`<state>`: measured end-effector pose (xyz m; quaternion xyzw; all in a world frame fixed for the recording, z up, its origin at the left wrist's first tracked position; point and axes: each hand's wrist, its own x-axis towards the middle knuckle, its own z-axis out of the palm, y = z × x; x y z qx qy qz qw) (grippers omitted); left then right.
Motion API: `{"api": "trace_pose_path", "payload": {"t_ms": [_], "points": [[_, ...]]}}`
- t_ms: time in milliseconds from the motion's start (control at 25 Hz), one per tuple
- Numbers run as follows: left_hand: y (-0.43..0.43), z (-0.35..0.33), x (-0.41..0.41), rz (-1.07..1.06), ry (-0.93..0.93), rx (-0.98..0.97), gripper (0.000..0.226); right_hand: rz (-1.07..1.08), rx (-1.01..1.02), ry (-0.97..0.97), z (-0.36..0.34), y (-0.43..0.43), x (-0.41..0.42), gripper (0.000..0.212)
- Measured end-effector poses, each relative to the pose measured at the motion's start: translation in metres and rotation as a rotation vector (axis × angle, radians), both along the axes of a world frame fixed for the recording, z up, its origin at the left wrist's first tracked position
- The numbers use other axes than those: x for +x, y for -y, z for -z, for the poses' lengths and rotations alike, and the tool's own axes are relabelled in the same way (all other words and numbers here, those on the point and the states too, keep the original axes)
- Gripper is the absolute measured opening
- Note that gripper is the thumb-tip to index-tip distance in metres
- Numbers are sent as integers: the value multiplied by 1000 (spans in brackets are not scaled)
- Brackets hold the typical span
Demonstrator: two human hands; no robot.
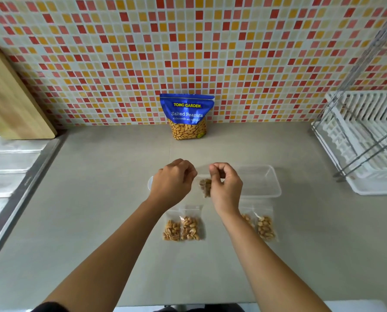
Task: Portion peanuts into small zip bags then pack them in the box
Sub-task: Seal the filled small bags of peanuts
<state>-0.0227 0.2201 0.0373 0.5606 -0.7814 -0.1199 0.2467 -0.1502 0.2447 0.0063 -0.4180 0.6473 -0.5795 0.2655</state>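
My left hand [173, 181] and my right hand [225, 185] pinch the top edge of a small clear zip bag [204, 186] with peanuts in its bottom, held above the counter. Two filled small zip bags [183, 226] lie side by side below my hands. Two more filled bags [263, 224] lie to the right, partly hidden by my right forearm. A clear plastic box [264, 181] sits just right of my right hand. The blue Salted Peanuts pouch [187, 117] stands upright against the tiled wall.
A round clear object [150, 183] peeks out from behind my left hand. A wooden cutting board [10, 97] leans at the far left above a steel sink drainboard [12, 167]. A white dish rack [365, 140] with a metal frame stands at the right.
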Motion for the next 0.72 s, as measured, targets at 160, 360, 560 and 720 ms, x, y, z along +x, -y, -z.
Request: {"api": "trace_pose_path", "payload": {"t_ms": [160, 360, 560, 720], "points": [[0, 5, 7, 1, 48, 22, 12, 4, 8, -35, -1, -3, -2, 11], [-10, 14, 13, -47, -252, 192, 15, -12, 106, 122, 8, -8, -4, 8], [-47, 45, 3, -93, -735, 787, 28, 14, 218, 435, 23, -17, -5, 11], [-68, 70, -14, -185, -655, 817, 15, 18, 358, 213, 57, -29, -16, 10]]}}
